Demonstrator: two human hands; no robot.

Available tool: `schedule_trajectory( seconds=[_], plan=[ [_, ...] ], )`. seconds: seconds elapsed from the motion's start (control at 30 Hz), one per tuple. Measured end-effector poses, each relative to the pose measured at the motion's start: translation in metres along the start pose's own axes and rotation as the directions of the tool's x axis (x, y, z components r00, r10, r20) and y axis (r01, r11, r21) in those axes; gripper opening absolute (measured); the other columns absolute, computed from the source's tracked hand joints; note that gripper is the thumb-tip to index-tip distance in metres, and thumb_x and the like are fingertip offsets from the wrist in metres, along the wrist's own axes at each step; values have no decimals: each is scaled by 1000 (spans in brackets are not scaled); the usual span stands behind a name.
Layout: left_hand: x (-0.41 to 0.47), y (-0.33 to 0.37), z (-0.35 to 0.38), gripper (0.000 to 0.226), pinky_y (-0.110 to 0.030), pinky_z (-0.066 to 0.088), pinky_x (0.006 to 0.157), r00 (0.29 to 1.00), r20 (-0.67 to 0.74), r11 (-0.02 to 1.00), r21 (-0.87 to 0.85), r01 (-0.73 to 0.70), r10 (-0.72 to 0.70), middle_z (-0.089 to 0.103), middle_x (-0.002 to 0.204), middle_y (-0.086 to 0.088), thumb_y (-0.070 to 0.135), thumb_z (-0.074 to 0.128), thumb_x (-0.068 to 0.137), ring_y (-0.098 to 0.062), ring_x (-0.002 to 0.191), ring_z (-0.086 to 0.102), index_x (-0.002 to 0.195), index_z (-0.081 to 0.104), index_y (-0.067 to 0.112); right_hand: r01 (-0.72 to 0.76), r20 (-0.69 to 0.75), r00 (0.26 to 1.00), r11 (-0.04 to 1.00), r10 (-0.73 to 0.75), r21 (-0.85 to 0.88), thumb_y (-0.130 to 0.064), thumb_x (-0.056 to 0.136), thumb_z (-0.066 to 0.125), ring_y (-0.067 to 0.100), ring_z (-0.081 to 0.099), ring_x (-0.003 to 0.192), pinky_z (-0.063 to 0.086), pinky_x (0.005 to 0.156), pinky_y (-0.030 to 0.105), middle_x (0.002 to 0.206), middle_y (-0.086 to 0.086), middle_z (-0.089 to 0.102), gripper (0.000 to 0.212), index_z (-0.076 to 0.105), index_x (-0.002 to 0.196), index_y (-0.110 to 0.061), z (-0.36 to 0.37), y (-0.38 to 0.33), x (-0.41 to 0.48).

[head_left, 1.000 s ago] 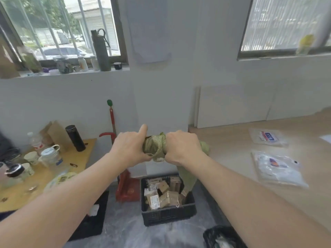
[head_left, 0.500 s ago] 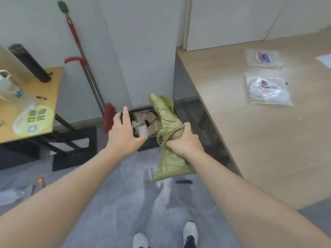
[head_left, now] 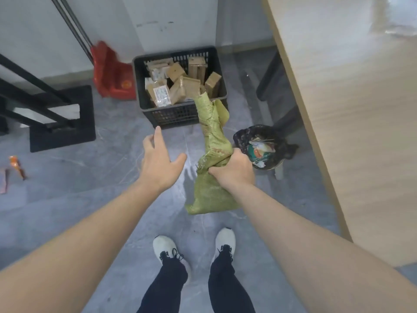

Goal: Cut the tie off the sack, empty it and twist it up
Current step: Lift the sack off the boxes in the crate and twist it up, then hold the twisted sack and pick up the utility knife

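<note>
The green woven sack (head_left: 213,134) is twisted into a long roll, one end pointing up towards the crate, the other hanging flat below my fist. My right hand (head_left: 232,171) is shut around its middle, over the grey floor. My left hand (head_left: 159,160) hovers open to the left of the sack, fingers spread, touching nothing. A black plastic crate (head_left: 180,114) on the floor ahead holds several brown parcels (head_left: 182,85).
A wooden table (head_left: 352,105) runs along the right. A bin with a black liner (head_left: 262,145) stands by its leg, just right of my right hand. A red dustpan (head_left: 111,73) leans against the wall; a black table frame (head_left: 61,118) is at left. My white shoes (head_left: 165,248) are below.
My left hand let go of the sack and opened. My view tilted down from the wall to the floor, and my right hand lowered the twisted sack.
</note>
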State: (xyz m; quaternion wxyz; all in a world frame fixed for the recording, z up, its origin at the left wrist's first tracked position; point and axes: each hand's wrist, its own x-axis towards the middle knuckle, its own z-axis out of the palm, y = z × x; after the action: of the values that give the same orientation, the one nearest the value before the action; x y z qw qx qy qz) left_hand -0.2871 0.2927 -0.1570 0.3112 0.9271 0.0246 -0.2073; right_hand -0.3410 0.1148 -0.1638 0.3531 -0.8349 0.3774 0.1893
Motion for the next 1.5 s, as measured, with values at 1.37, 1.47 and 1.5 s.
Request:
schedule_trajectory(
  seconds=[1.37,1.47,1.5],
  plan=[
    [280,-304,430,65,-28,23,103,1000,17,986,-162,25,-23,29,162,-14,55,30,106,-28,145,38,161,30,21,358,143,911,914,-387,193,-62,80,75,10,63,110,50,99,31,123,-5,60,61,68,126,-23,376,240,394],
    [282,-296,433,65,-28,22,103,1000,14,987,-160,0,2,29,162,-13,55,29,106,-28,145,39,161,30,22,454,65,877,866,-476,209,-36,97,64,7,64,102,51,98,33,117,-8,64,27,73,118,-24,356,263,403],
    [283,-293,433,65,-29,22,103,1000,11,987,-161,-5,7,29,162,-14,55,29,106,-28,145,39,161,30,22,465,48,879,874,-475,139,-27,97,64,8,63,101,51,98,33,119,-5,64,26,72,121,-21,350,272,407]
  ],
)
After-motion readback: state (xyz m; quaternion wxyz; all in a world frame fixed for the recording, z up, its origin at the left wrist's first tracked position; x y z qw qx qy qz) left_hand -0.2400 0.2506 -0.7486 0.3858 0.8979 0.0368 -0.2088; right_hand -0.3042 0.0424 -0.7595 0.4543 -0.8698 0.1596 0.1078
